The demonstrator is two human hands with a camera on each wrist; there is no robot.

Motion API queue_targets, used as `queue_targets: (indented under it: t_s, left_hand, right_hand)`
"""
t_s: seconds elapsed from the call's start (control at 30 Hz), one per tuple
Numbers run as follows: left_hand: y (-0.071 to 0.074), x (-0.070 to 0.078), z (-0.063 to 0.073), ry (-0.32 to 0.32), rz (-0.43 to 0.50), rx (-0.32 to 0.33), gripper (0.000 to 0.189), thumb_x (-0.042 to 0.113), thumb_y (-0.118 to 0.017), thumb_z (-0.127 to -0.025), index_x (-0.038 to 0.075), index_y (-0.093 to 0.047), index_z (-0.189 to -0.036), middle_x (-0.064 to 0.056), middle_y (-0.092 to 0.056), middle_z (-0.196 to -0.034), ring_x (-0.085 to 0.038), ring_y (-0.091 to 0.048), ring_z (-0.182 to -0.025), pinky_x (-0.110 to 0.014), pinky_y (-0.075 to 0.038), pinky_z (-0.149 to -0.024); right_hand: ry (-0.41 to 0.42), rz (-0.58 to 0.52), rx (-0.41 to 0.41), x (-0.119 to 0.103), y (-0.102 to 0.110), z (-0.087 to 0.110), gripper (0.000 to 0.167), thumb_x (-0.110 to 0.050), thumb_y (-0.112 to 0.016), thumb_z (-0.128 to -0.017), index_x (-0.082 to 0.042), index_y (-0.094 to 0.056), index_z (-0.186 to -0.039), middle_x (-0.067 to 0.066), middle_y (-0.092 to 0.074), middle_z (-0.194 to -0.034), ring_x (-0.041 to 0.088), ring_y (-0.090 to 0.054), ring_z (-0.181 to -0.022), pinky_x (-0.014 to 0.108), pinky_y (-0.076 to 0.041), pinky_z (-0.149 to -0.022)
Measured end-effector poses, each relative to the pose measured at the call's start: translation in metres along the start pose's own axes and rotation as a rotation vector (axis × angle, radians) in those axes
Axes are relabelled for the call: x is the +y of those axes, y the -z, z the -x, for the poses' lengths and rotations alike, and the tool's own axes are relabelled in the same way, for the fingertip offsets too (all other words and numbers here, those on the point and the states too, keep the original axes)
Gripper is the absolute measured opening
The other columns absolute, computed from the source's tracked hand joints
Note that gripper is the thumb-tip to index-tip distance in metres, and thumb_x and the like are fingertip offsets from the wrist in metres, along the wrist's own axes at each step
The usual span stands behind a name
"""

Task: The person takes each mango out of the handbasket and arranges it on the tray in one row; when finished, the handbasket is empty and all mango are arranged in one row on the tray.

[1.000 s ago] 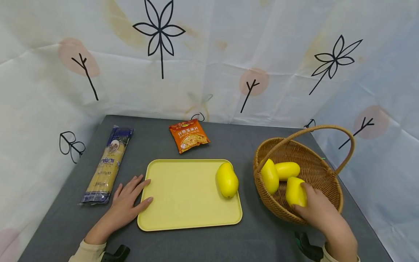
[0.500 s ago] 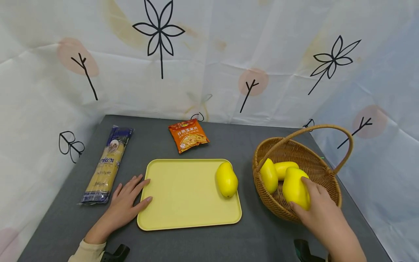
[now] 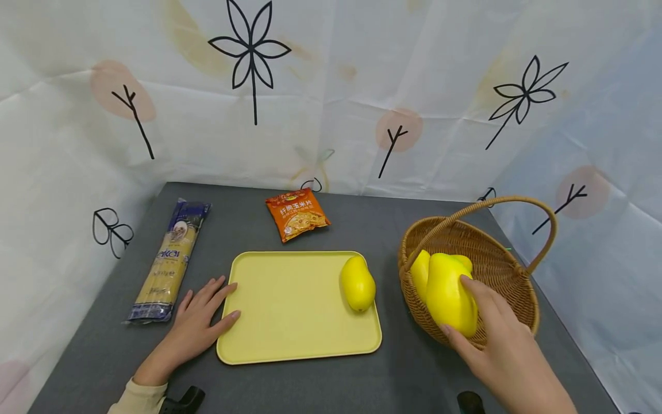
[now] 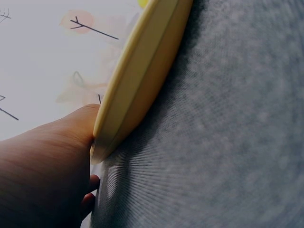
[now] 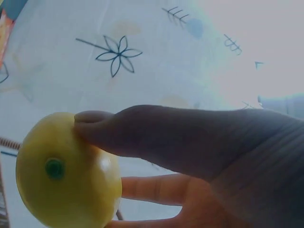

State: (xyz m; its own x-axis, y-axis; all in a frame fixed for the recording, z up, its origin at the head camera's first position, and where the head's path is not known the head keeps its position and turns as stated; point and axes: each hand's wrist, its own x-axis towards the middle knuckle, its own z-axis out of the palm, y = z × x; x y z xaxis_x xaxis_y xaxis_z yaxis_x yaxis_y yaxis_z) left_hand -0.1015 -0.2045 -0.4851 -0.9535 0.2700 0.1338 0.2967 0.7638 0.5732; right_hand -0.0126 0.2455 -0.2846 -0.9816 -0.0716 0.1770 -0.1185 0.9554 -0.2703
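Observation:
My right hand (image 3: pixel 501 339) grips a yellow mango (image 3: pixel 449 296) between thumb and fingers, above the wicker basket (image 3: pixel 509 276). A green spot marks the end of this mango (image 5: pixel 71 190) in the right wrist view. Behind it in the basket, another mango (image 3: pixel 420 273) and a further yellow fruit are partly hidden. On the right side of the yellow tray (image 3: pixel 295 310) lies one more mango (image 3: pixel 358 284). My left hand (image 3: pixel 199 322) rests with spread fingers at the tray's left edge, thumb and index fingertip touching the rim.
A bag of pasta (image 3: pixel 170 259) lies on the grey table (image 3: pixel 331 391) left of the tray. Behind the tray is an orange snack packet (image 3: pixel 297 215). The basket's tall handle (image 3: pixel 538 210) arches over its opening. A patterned cloth (image 3: pixel 331 86) hangs behind the table.
My right hand has lifted the mango up from the basket's bottom and moved it left, nearer the basket's front rim. My left hand and the tray have stayed still.

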Motion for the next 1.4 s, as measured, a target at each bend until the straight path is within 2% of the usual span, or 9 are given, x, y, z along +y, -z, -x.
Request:
queue_targets:
  t_s: [0.27, 0.47, 0.6, 0.7, 0.83, 0.97, 1.2, 1.4]
  left_hand:
    - [0.0, -0.002, 0.0, -0.001, 0.009, 0.001, 0.06, 0.043, -0.06, -0.093, 0.02, -0.042, -0.145, -0.017, -0.029, -0.153, -0.042, -0.022, -0.141, -0.068, -0.006, -0.106]
    - [-0.001, 0.0, 0.0, -0.001, 0.008, 0.002, 0.06, 0.044, -0.059, -0.093, 0.019, -0.043, -0.145, -0.018, -0.03, -0.153, -0.042, -0.022, -0.141, -0.068, -0.007, -0.106]
    - [-0.003, 0.0, 0.0, -0.003, 0.008, 0.004, 0.059, 0.044, -0.06, -0.093, 0.019, -0.043, -0.144, -0.018, -0.03, -0.153, -0.042, -0.023, -0.141, -0.068, -0.007, -0.106]
    - [-0.003, -0.001, 0.0, -0.005, 0.007, 0.008, 0.059, 0.043, -0.06, -0.093, 0.019, -0.043, -0.144, -0.018, -0.031, -0.153, -0.042, -0.023, -0.141, -0.068, -0.007, -0.106]
    - [-0.002, -0.001, 0.0, -0.005, 0.003, 0.009, 0.059, 0.044, -0.06, -0.093, 0.02, -0.043, -0.144, -0.017, -0.031, -0.153, -0.042, -0.023, -0.141, -0.068, -0.007, -0.106]
    - [-0.001, -0.001, 0.0, -0.004, 0.002, 0.009, 0.059, 0.043, -0.06, -0.093, 0.02, -0.043, -0.144, -0.017, -0.03, -0.153, -0.042, -0.023, -0.141, -0.068, -0.007, -0.106]
    - [-0.001, 0.001, 0.0, -0.004, 0.002, 0.006, 0.059, 0.043, -0.06, -0.093, 0.019, -0.044, -0.144, -0.018, -0.031, -0.153, -0.042, -0.023, -0.141, -0.068, -0.008, -0.106]
    - [0.0, 0.0, 0.0, 0.004, 0.005, 0.004, 0.059, 0.043, -0.06, -0.093, 0.019, -0.043, -0.144, -0.018, -0.031, -0.153, -0.042, -0.023, -0.141, -0.068, -0.007, -0.106]
  right_hand:
    - [0.111, -0.079, 0.002, -0.029, -0.012, -0.01, 0.081, -0.019, -0.082, -0.077, -0.012, -0.037, -0.144, 0.017, -0.047, -0.136, 0.035, -0.052, -0.118, 0.057, -0.049, -0.088]
    - [0.189, -0.18, -0.029, -0.046, -0.037, -0.024, 0.075, -0.018, -0.08, -0.079, -0.01, -0.04, -0.142, 0.015, -0.047, -0.138, 0.033, -0.051, -0.124, 0.052, -0.048, -0.093]
    - [0.235, -0.208, -0.071, -0.055, -0.058, -0.035, 0.072, -0.018, -0.08, -0.079, -0.007, -0.044, -0.14, 0.014, -0.049, -0.136, 0.03, -0.053, -0.121, 0.046, -0.05, -0.092]
    - [0.242, -0.217, -0.105, -0.061, -0.073, -0.043, 0.071, -0.017, -0.08, -0.079, -0.006, -0.045, -0.14, 0.015, -0.049, -0.134, 0.028, -0.055, -0.117, 0.042, -0.052, -0.089]
    - [0.24, -0.22, -0.15, -0.071, -0.092, -0.054, 0.068, -0.017, -0.078, -0.08, -0.005, -0.045, -0.139, 0.015, -0.047, -0.133, 0.023, -0.06, -0.103, 0.036, -0.054, -0.08]
    - [0.251, -0.223, -0.189, -0.08, -0.109, -0.063, 0.065, -0.017, -0.075, -0.082, -0.005, -0.046, -0.138, 0.017, -0.046, -0.132, 0.022, -0.06, -0.092, 0.034, -0.053, -0.074]
    - [0.289, -0.229, -0.229, -0.089, -0.133, -0.066, 0.061, -0.016, -0.073, -0.083, -0.001, -0.046, -0.136, 0.023, -0.047, -0.132, 0.027, -0.063, -0.096, 0.036, -0.054, -0.078]
    - [0.249, -0.199, -0.21, -0.093, -0.149, -0.067, 0.062, -0.016, -0.075, -0.083, 0.002, -0.046, -0.134, 0.026, -0.049, -0.128, 0.032, -0.063, -0.095, 0.04, -0.054, -0.078]
